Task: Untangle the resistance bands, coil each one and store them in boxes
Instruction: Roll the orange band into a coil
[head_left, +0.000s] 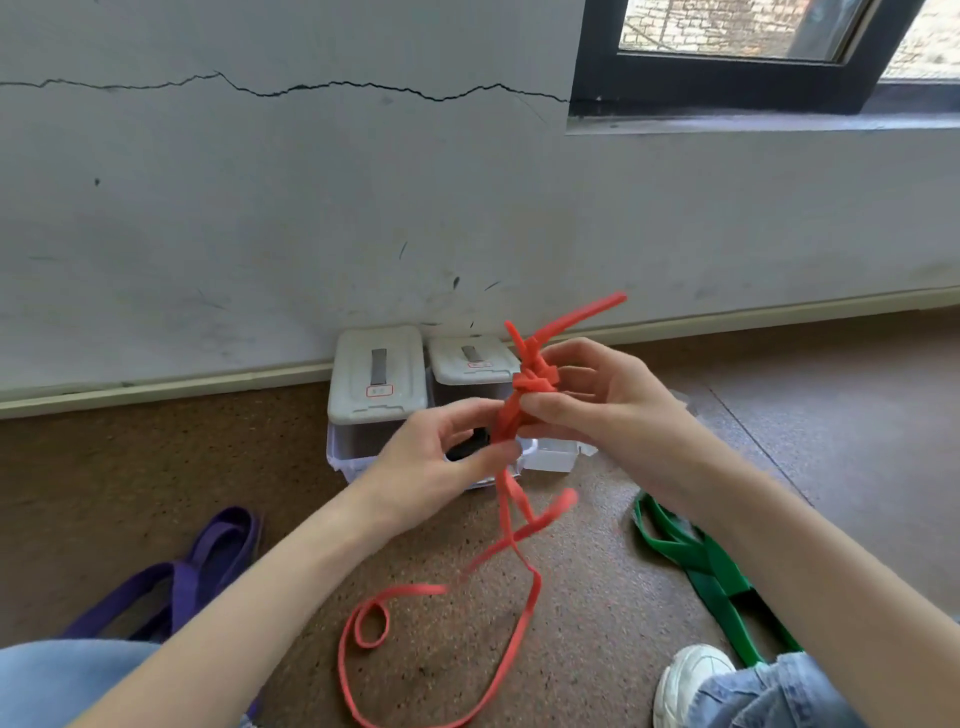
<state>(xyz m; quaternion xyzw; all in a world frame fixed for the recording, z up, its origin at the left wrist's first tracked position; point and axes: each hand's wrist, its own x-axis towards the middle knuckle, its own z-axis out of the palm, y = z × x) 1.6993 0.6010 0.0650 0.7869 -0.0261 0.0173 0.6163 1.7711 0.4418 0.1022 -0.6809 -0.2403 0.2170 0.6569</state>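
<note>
A thin red resistance band (524, 618) is knotted near its top and hangs down to the floor in loose loops. My right hand (597, 400) pinches the knot, with one end of the band sticking up to the right. My left hand (441, 457) grips the strands just below the knot. A purple band (208, 561) lies on the floor at the left. A green band (696, 561) lies at the right, partly under my right forearm. Two clear boxes stand against the wall: the left box (376, 379) with its white lid on, and the right box (470, 364) behind my hands.
A small clear open container (550, 454) sits in front of the right box; something black (467, 447) shows behind my left hand. My jeans-clad knees and a white shoe (685, 680) are at the bottom. The brown speckled floor (156, 467) meets a cracked white wall.
</note>
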